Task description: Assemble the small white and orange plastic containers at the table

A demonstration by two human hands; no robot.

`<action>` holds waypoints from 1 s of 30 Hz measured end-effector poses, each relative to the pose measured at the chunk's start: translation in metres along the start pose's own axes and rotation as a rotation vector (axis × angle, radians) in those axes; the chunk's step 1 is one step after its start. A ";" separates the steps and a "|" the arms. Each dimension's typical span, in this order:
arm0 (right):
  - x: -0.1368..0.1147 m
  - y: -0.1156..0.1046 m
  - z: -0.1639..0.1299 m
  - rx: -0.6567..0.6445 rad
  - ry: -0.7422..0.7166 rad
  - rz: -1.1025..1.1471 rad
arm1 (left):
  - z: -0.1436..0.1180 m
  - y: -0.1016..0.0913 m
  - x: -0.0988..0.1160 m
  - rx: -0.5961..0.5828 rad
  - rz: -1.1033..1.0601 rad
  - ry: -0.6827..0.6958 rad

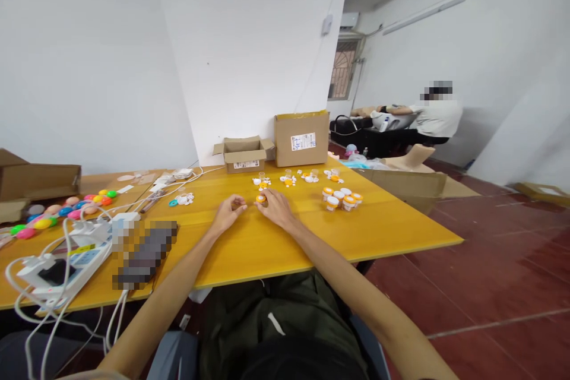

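A yellow wooden counter [396, 228] stretches across the whole near view, with a person [440, 117] in a white top seated well apart beyond its right side. On the counter, a large taped cardboard box [300, 156] stands at the back with a label on its front, and just left of it is a smaller open carton [231, 161] with its flaps spread. A white power strip [89, 256] crowded with plugs lies at the left, beside a dark, pixelated slab [146, 255]. Near the middle, the left hand [228, 212] is half curled, its fingers separated from the thumb by a narrow gap. Just beside it, the right hand [276, 208] pinches a small orange-and-white round piece between its fingers, just above the counter. Multicoloured balls [66, 211] lie in a patch at the far left, while orange- and white-lidded cups [342, 198] stand clustered to the right of the hands. Smaller still are the loose orange and white parts [288, 181] in little groups before the boxes, white rings [184, 198] left of the hands, and the pinched round piece [260, 198] itself.
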State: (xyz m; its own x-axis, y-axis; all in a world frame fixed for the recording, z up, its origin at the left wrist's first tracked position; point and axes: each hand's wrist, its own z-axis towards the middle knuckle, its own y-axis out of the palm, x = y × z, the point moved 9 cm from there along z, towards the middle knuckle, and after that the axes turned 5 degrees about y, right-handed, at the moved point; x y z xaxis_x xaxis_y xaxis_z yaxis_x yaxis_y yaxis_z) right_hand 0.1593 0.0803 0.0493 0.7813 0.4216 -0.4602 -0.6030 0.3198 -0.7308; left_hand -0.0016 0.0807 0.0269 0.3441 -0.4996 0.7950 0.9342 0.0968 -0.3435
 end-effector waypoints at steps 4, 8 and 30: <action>0.005 -0.006 0.002 -0.022 0.065 -0.087 | 0.000 0.001 0.000 -0.013 0.017 0.000; 0.016 -0.016 0.002 -0.038 0.053 -0.258 | -0.001 0.004 -0.001 -0.048 0.057 -0.039; 0.111 -0.087 -0.027 0.267 -0.099 -0.762 | -0.003 0.009 0.004 -0.089 0.060 -0.054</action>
State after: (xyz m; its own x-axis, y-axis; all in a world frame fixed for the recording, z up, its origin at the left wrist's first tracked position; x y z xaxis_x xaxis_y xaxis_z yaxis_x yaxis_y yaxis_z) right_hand 0.3025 0.0764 0.0483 0.9824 0.0753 0.1708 0.0610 0.7353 -0.6750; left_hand 0.0079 0.0766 0.0256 0.4061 -0.4475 0.7968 0.9005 0.0476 -0.4322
